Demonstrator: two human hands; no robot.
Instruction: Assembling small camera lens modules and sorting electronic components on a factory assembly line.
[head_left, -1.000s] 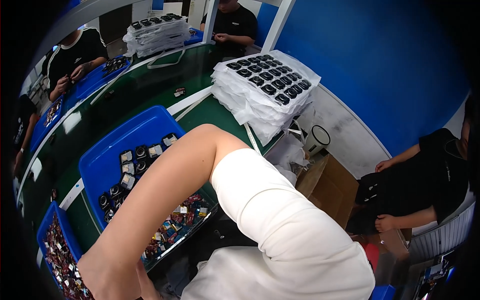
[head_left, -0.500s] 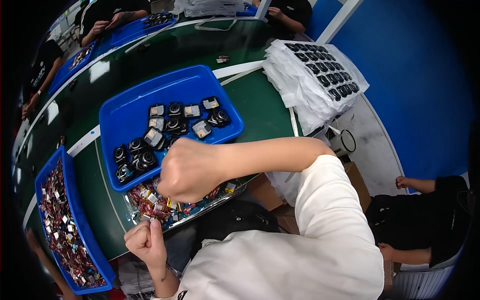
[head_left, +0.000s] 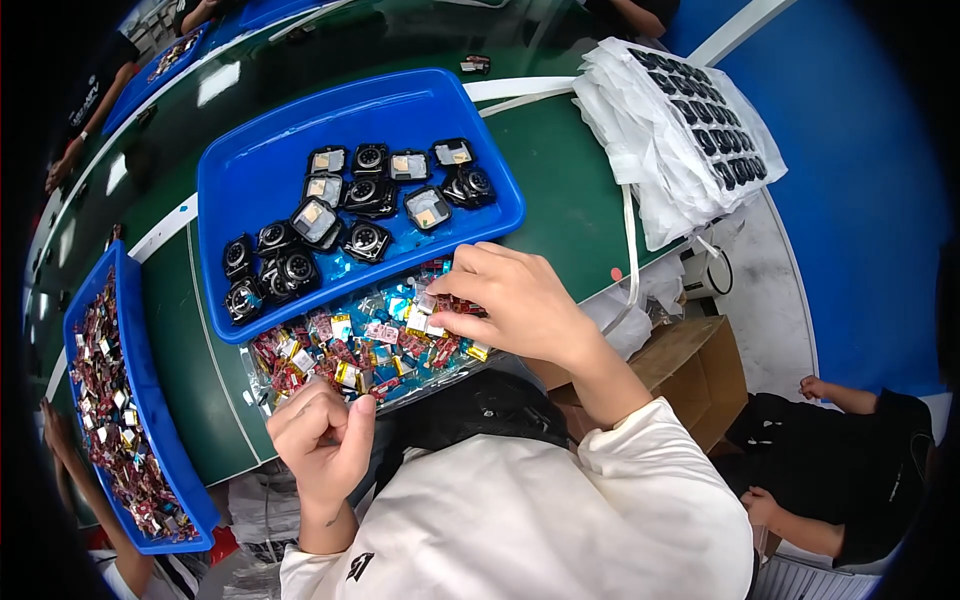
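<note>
My right hand (head_left: 515,300) is over a loose pile of small parts, thumb and fingers apart, its fingertips close to a few silver-and-yellow battery-like pieces (head_left: 422,312). The pile (head_left: 345,350), red, silver and yellow, lies on clear plastic at the table's near edge. My left hand (head_left: 322,435) is held just in front of the pile, fingers curled in and thumb up; whatever they may hold is hidden. Beyond the pile, a blue tray (head_left: 260,150) holds black watch bodies (head_left: 368,195), some with round sensor backs up, others showing open, pale insides.
On the left stands a long blue bin (head_left: 150,420) full of similar small parts. Stacked white trays (head_left: 650,150) with black pieces sit at the far right of the green table (head_left: 560,190). An open cardboard box (head_left: 690,370) is at my right, near a person in black (head_left: 840,460).
My right hand has come down from across my front to the small-parts pile, its fist opening. My left hand stays curled near the table edge. The view has shifted.
</note>
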